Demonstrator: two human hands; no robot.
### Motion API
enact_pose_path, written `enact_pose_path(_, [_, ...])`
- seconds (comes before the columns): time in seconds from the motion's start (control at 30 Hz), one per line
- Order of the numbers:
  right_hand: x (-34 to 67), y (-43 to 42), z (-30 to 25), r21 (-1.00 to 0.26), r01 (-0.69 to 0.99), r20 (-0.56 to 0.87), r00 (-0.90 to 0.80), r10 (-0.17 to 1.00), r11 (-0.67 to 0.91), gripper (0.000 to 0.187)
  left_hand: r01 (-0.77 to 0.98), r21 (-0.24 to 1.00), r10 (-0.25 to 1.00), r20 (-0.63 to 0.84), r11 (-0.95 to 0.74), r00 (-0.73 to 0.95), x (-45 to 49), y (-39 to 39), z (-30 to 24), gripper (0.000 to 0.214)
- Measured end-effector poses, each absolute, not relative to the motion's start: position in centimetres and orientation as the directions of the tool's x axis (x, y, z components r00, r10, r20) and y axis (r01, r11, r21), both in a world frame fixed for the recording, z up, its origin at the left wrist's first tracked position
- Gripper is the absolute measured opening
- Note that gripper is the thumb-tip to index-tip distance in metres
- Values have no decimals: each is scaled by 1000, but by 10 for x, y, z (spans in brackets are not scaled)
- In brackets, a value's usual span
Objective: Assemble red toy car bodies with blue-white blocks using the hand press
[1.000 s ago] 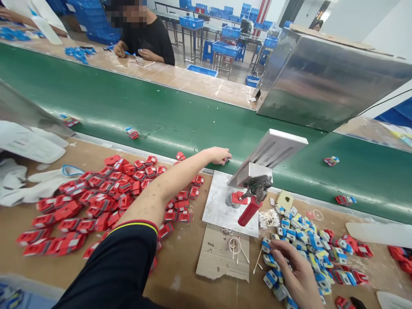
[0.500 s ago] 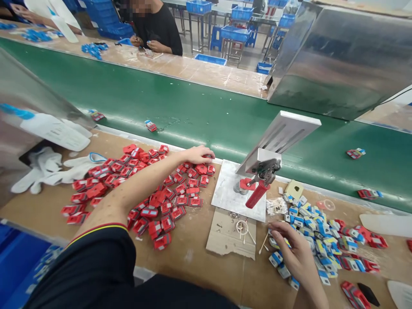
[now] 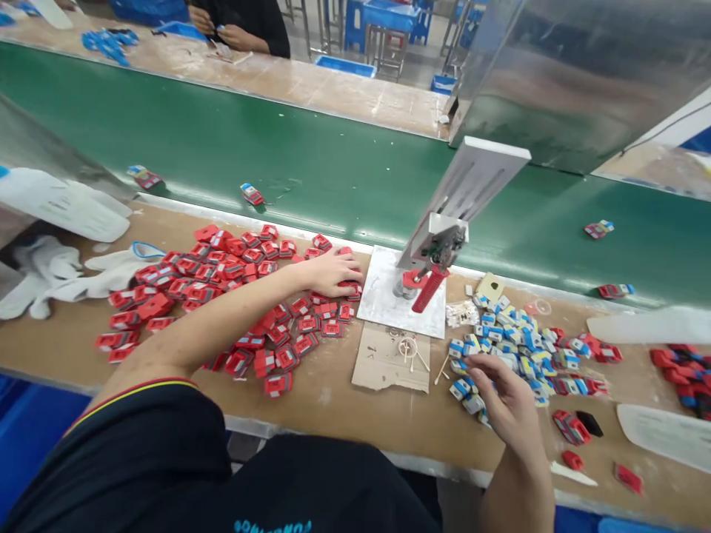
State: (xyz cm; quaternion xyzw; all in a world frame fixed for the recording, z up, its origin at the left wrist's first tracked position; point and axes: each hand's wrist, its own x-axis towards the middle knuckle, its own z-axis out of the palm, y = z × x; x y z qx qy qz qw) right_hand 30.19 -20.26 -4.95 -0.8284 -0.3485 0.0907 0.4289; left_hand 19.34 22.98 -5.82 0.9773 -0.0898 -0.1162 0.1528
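My left hand (image 3: 335,274) lies palm down on the right edge of a heap of red toy car bodies (image 3: 272,337), its fingers apart and touching some of them. My right hand (image 3: 508,400) hovers at the left side of a pile of blue-and-white toy car parts (image 3: 522,340), thumb and fingers loosely curved with a gap between them. I see nothing in it. Between the hands stands a metal toggle clamp with a red handle (image 3: 430,289) on a pale metal plate (image 3: 375,296). A red piece (image 3: 412,279) sits under the clamp.
Cardboard (image 3: 366,363) with cotton swabs lies before the plate. A green conveyor belt (image 3: 333,159) carries several toy cars. White gloves (image 3: 111,277) and a bottle (image 3: 61,203) are at left, a metal housing (image 3: 527,89) at upper right. A co-worker's hands (image 3: 236,37) show across the belt.
The view has tilted down, so the bench appears higher. My left hand has drawn back from the heap's far edge onto the red bodies. My right hand stays near the blue-and-white pile.
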Motion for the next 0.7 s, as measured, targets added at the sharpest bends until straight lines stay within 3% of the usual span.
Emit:
enact_pose_path(0.2, [297,-189,-48,-736,594,219,663,716,-325,29,-7,232,-37,-125,-973,991,186,231,-81,57])
enact_pose_path(0.37, [296,-164,-43,-549,814,278,394,876,-191,22,97,259,84,-62,-961,995,159,222,-72,69])
enact_pose_path(0.43, [297,-152,-43,-438,892,280,249,927,-107,22,155,271,147,-48,-950,988,147,214,-66,65])
enact_pose_path(0.53, [298,-133,-47,-304,953,230,73,970,1,16,247,259,244,-43,-934,969,138,202,-65,42])
enact_pose_path(0.6, [299,-123,-53,-275,960,209,15,978,44,12,272,263,270,-45,-926,962,140,197,-66,33])
enact_pose_path(0.7, [301,-117,-61,-304,950,238,8,971,67,21,288,285,280,-72,-914,957,145,195,-63,34])
